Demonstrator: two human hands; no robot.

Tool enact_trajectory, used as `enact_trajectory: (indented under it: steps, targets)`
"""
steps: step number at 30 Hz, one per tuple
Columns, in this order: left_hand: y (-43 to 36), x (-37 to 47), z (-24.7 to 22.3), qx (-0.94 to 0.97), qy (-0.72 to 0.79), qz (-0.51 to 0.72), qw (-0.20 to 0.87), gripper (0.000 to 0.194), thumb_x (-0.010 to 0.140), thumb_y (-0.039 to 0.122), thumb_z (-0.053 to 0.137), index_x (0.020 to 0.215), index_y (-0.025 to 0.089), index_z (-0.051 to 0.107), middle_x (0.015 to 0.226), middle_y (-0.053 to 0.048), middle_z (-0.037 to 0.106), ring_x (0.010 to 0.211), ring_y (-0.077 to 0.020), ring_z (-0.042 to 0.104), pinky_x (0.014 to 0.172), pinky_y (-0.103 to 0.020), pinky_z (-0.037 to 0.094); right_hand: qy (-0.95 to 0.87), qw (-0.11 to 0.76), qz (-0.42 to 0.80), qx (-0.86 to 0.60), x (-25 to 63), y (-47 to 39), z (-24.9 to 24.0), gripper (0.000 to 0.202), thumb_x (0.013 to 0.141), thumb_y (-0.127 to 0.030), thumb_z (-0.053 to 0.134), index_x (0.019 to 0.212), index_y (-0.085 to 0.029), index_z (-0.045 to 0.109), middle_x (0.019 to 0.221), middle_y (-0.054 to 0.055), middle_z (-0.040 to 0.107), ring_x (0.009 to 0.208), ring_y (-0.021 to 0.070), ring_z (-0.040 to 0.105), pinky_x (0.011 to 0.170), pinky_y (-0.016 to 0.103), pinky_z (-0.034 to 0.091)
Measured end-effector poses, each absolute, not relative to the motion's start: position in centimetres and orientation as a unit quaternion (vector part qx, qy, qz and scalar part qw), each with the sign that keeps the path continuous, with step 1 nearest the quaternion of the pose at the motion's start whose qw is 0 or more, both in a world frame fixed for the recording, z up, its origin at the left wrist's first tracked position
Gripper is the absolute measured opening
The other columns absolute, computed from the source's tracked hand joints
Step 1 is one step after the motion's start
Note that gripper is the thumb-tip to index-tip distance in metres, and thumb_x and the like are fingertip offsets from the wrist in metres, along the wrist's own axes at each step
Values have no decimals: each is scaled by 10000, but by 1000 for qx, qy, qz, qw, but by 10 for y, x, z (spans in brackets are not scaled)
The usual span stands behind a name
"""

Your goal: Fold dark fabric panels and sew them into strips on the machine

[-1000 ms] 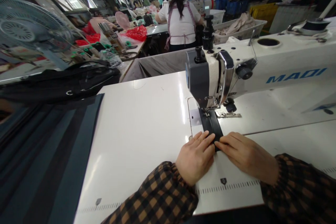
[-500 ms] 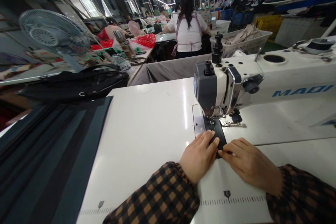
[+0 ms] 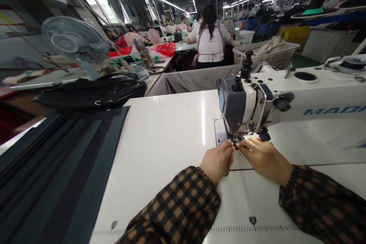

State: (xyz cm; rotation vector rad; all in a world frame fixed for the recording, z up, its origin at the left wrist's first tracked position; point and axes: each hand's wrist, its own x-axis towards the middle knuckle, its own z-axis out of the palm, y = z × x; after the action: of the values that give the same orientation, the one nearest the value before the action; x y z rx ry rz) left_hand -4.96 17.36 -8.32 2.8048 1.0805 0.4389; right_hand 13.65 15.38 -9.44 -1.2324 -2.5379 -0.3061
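Note:
A white sewing machine (image 3: 297, 95) stands on the right, its grey head over the needle plate. Under its presser foot lies a short dark fabric strip (image 3: 236, 146), mostly covered by fingers. My left hand (image 3: 217, 161) is closed, thumb and fingers pinched on the strip's near left side. Opposite it, my right hand (image 3: 266, 160) pinches the strip's right edge with its fingertips, close below the presser foot. Both hands rest low over the white sewing table (image 3: 160, 148).
Dark blue-black fabric panels (image 3: 85, 160) lie along the table's left side, with a black bag (image 3: 91, 93) behind them. A fan (image 3: 74, 42) stands at the far left. Ahead, a co-worker (image 3: 211, 42) sits facing away, near a white basket (image 3: 265, 54) of cloth.
Both hands have moved forward toward the needle, and the dark strip has slid further under the presser foot, showing less of it. The whole view has shifted slightly.

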Motion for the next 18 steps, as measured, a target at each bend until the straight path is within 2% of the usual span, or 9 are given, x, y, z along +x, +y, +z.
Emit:
enact_trajectory:
  steps: [6, 10, 15, 18]
  targets:
    - [186, -38, -86, 912, 380, 149, 33, 194, 874, 159, 330, 961, 124, 500, 1030, -104, 533, 898, -180, 568, 742, -310, 513, -878, 204, -89, -424, 145, 147, -103, 277, 837, -101, 418, 1083, -163, 530, 919, 60, 580, 870, 170, 503, 676, 302, 345]
    - [189, -39, -88, 910, 381, 158, 37, 192, 858, 149, 351, 971, 134, 506, 993, -83, 541, 917, -175, 556, 782, -304, 504, -873, 250, -74, -413, 153, 140, -105, 295, 837, -109, 416, 1102, -166, 533, 932, 65, 600, 855, 173, 510, 716, 320, 368]
    - [193, -44, -88, 910, 374, 171, 52, 312, 820, 96, 382, 1117, 158, 450, 1159, -74, 496, 1083, -170, 479, 886, -297, 460, -844, 287, -69, -448, 156, 141, -104, 272, 835, -139, 426, 1051, -193, 583, 877, 49, 612, 741, 152, 501, 689, 309, 369]
    - [197, -45, -89, 908, 376, 176, 63, 331, 803, 82, 390, 1117, 163, 455, 1206, -77, 475, 1110, -170, 467, 894, -301, 457, -820, 306, -80, -476, 157, 142, -105, 266, 840, -172, 428, 1042, -198, 600, 774, 44, 597, 676, 150, 471, 663, 304, 362]
